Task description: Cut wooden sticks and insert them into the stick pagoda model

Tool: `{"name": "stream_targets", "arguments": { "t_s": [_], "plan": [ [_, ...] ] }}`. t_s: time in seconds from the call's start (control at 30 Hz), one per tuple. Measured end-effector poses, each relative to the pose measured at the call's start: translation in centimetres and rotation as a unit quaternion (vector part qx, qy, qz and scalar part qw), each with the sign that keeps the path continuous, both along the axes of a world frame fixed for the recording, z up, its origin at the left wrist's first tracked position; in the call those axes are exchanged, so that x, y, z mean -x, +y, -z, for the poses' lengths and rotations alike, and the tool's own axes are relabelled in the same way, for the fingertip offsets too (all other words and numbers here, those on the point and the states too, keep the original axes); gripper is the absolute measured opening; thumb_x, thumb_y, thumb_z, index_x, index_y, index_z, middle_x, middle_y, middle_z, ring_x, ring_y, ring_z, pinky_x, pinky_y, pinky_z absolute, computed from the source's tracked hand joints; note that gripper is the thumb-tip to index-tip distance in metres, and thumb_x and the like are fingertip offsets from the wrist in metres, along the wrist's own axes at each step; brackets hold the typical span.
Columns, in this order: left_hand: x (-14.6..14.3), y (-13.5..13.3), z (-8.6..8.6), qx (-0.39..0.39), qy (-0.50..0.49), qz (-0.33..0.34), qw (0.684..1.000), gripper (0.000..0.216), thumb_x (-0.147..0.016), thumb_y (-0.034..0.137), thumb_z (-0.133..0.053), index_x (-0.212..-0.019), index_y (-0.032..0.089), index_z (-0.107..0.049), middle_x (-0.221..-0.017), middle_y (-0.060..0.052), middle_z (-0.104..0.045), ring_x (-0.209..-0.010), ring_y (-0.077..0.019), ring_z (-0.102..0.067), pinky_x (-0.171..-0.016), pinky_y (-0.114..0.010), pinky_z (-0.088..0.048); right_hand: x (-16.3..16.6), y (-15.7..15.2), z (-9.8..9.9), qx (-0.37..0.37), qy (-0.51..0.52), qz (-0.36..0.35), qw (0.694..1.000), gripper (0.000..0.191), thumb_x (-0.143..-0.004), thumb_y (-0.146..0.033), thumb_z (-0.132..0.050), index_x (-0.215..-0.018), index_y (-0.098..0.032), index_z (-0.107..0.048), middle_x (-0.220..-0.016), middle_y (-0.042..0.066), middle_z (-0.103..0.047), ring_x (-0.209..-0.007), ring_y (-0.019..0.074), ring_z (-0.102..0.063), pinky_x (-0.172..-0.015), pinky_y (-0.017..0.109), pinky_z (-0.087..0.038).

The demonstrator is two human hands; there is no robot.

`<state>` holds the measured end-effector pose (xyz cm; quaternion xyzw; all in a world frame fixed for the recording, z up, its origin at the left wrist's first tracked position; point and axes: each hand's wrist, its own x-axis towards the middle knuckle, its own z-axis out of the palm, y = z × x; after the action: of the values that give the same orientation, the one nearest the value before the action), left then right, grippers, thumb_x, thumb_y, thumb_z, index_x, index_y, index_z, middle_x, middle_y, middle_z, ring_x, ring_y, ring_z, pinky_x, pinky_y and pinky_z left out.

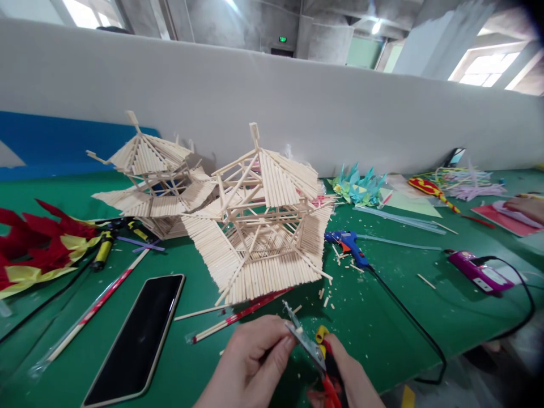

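My left hand [257, 360] is closed in a pinch close to the blades. A pale wooden stick end [299, 330] shows between the blades, and the rest of that stick is hidden by my fingers. My right hand [346, 368] is wrapped round the handles of the scissors [312, 351], whose metal blades are parted and point up and left. Red and yellow show on the handles. Just beyond my hands stands a pavilion model [272, 277] built of thin wooden sticks, its upper roof partly covered.
A second stick pavilion [155, 153] stands at the back left. On the green table [395, 306] lie a phone [138, 340], a blue glue gun [346, 243] with its cord, a purple power box [480, 272], wrapped sticks [102, 300] and red felt [38, 243]. Another person's hand [527, 208] is far right.
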<state>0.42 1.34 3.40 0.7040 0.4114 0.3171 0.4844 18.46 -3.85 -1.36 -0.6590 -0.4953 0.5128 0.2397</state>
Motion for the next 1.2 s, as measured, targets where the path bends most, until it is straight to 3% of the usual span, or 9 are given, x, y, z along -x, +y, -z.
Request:
{"name": "stream_targets", "arguments": {
  "t_s": [0.17,0.33,0.47,0.53,0.6,0.77,0.93,1.03,1.2],
  "plan": [
    [0.5,0.5,0.1,0.238,-0.154,0.060,0.957,0.022,-0.079,0.038,-0.057,-0.078,0.022,-0.073,-0.063,0.000,-0.061,-0.064,-0.0124,-0.050,-0.060,-0.020,-0.037,0.2,0.2,0.1,-0.002,0.001,-0.012,1.000,0.026,-0.086,-0.029,-0.053,-0.108,-0.015,-0.055,-0.106,0.005,-0.060,-0.088,0.0183,-0.061,-0.074,0.036,-0.050],
    [0.5,0.7,0.7,0.280,-0.191,0.066,0.938,0.027,-0.078,0.040,-0.058,-0.074,0.018,-0.072,-0.056,0.003,-0.045,-0.051,-0.0088,-0.030,-0.048,-0.020,-0.025,0.0,0.1,0.6,0.012,-0.010,-0.018,1.000,0.025,-0.070,-0.020,-0.063,-0.095,-0.020,-0.061,-0.077,0.000,-0.069,-0.075,0.0198,-0.066,-0.063,0.021,-0.048],
    [0.0,0.1,1.2,0.064,-0.065,-0.007,0.996,0.020,-0.082,0.027,-0.050,-0.074,0.017,-0.066,-0.064,-0.002,-0.058,-0.059,-0.0132,-0.049,-0.056,-0.023,-0.039,0.1,0.1,0.8,0.020,-0.015,-0.017,1.000,0.032,-0.064,-0.019,-0.063,-0.096,-0.020,-0.059,-0.074,0.001,-0.069,-0.070,0.0190,-0.066,-0.059,0.020,-0.047],
    [-0.1,-0.2,1.4,-0.095,-0.012,-0.040,0.995,0.018,-0.082,0.019,-0.047,-0.072,0.018,-0.062,-0.064,-0.003,-0.059,-0.057,-0.0144,-0.051,-0.055,-0.023,-0.041,0.5,0.2,0.8,0.020,-0.011,-0.018,1.000,0.034,-0.064,-0.023,-0.063,-0.098,-0.019,-0.057,-0.075,0.002,-0.069,-0.070,0.0176,-0.066,-0.059,0.019,-0.047],
    [-0.1,-0.3,1.3,-0.143,-0.001,-0.043,0.989,0.020,-0.082,0.016,-0.045,-0.070,0.018,-0.061,-0.063,-0.003,-0.059,-0.056,-0.0145,-0.052,-0.054,-0.023,-0.042,0.9,0.4,0.8,0.039,0.020,-0.005,0.999,0.030,-0.070,-0.032,-0.059,-0.097,-0.018,-0.055,-0.074,0.003,-0.068,-0.068,0.0159,-0.065,-0.057,0.018,-0.047],
    [0.2,0.3,0.7,0.159,-0.109,0.006,0.981,0.024,-0.080,0.033,-0.054,-0.069,0.017,-0.067,-0.064,-0.001,-0.060,-0.060,-0.0129,-0.050,-0.056,-0.022,-0.038,1.3,0.9,0.8,0.133,0.154,0.080,0.976,0.044,-0.085,-0.053,-0.030,-0.083,-0.017,-0.056,-0.062,0.004,-0.064,-0.054,0.0142,-0.063,-0.048,0.019,-0.047],
    [0.4,0.9,0.8,0.311,-0.219,0.045,0.924,0.031,-0.072,0.044,-0.063,-0.071,0.015,-0.071,-0.055,0.004,-0.045,-0.049,-0.0074,-0.028,-0.046,-0.021,-0.021,0.7,0.7,1.2,0.101,0.104,0.046,0.988,0.028,-0.078,-0.044,-0.049,-0.084,-0.017,-0.057,-0.064,0.002,-0.065,-0.057,0.0139,-0.063,-0.052,0.019,-0.047],
    [0.4,0.7,1.0,0.254,-0.159,0.030,0.954,0.028,-0.076,0.041,-0.059,-0.071,0.016,-0.069,-0.059,0.001,-0.053,-0.055,-0.0099,-0.042,-0.052,-0.021,-0.032,0.4,0.4,1.3,0.062,0.048,0.004,0.997,0.028,-0.071,-0.031,-0.059,-0.095,-0.017,-0.056,-0.075,0.003,-0.068,-0.068,0.0155,-0.065,-0.057,0.018,-0.047],
    [0.1,-0.1,1.4,-0.060,-0.010,-0.020,0.998,0.023,-0.085,0.026,-0.044,-0.074,0.019,-0.063,-0.064,-0.002,-0.060,-0.056,-0.0136,-0.052,-0.053,-0.022,-0.042,0.3,0.2,0.9,0.005,0.000,-0.028,1.000,0.045,-0.062,-0.020,-0.061,-0.106,-0.016,-0.053,-0.083,0.005,-0.069,-0.076,0.0170,-0.064,-0.064,0.019,-0.048]
  ]
}}
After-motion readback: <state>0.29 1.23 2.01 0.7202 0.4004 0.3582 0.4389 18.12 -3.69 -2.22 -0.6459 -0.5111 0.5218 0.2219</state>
